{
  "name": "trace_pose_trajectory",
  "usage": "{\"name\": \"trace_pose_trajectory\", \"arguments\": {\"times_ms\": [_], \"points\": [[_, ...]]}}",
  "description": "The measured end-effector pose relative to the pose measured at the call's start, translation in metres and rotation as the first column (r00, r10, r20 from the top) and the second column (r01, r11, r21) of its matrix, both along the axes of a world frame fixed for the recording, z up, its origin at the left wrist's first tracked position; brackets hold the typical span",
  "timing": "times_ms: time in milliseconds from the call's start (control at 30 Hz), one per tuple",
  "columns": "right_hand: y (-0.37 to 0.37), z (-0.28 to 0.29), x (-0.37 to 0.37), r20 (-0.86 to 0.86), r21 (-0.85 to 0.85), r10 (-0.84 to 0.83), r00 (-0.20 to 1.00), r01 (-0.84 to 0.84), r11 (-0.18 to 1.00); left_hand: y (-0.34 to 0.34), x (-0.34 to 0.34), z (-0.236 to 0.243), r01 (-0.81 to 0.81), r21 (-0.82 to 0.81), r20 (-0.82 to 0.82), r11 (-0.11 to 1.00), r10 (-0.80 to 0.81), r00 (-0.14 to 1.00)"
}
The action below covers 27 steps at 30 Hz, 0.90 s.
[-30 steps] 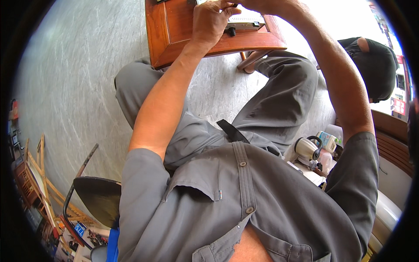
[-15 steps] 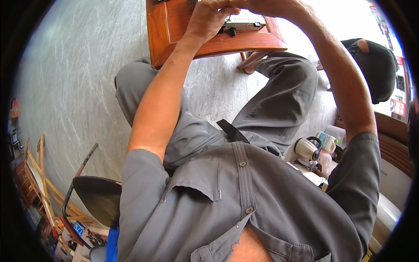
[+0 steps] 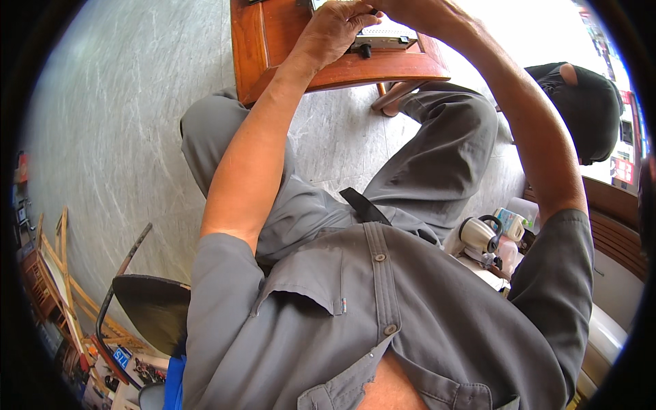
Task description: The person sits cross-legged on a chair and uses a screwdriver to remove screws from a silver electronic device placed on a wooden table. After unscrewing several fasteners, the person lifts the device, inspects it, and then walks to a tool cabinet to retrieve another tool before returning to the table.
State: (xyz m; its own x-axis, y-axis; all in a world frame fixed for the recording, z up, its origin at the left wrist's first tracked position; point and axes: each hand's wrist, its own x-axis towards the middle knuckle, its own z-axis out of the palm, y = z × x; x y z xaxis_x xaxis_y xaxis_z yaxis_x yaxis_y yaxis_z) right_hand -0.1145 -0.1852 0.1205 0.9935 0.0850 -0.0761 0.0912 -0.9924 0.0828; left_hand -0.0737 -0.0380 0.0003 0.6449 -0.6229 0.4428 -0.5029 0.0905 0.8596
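At the top of the view, my left hand is bent inward with thumb and fingers pinched together. Beside its fingertips is my right hand, closed and partly cut off by the upper edge. A small dark tip shows between the two hands; what it belongs to is hidden by the fingers. Just under them lies a flat silver metal box, with a black knob-like part sticking out of its near side. The box rests on a reddish-brown wooden table, and my hands cover much of it.
A rounded black thing with an oval gap stands at right. Closer on that side are a silver kettle and a white bottle. A dark chair and wooden bars are at lower left, on the grey floor.
Both hands have come slightly down toward me over the metal box, and a small dark tip now shows between them. The box stays in place.
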Motion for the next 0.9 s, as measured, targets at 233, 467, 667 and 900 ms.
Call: {"name": "trace_pose_trajectory", "arguments": {"times_ms": [233, 467, 667, 900], "points": [[0.002, 0.012, -0.008, 0.047, 0.137, -0.083, 0.995, 0.075, 0.988, -0.002, -0.003, -0.006, -0.116, -0.074, 0.012, 0.99, 0.117, 0.993], [0.005, 0.003, -0.002, 0.069, 0.21, -0.021, 0.997, 0.006, 0.978, 0.009, -0.015, 0.014, -0.206, 0.144, -0.229, 0.968, 0.235, 0.944], [-0.002, 0.012, -0.013, 0.06, 0.163, -0.131, 0.99, 0.12, 0.979, -0.013, -0.024, 0.018, -0.159, -0.007, -0.308, 0.987, 0.149, 0.94], [0.001, -0.003, 0.002, 0.055, 0.135, 0.025, 0.998, -0.032, 0.99, 0.0, 0.012, -0.015, 0.177, -0.22, -0.219, 0.959, -0.225, 0.949]]}}
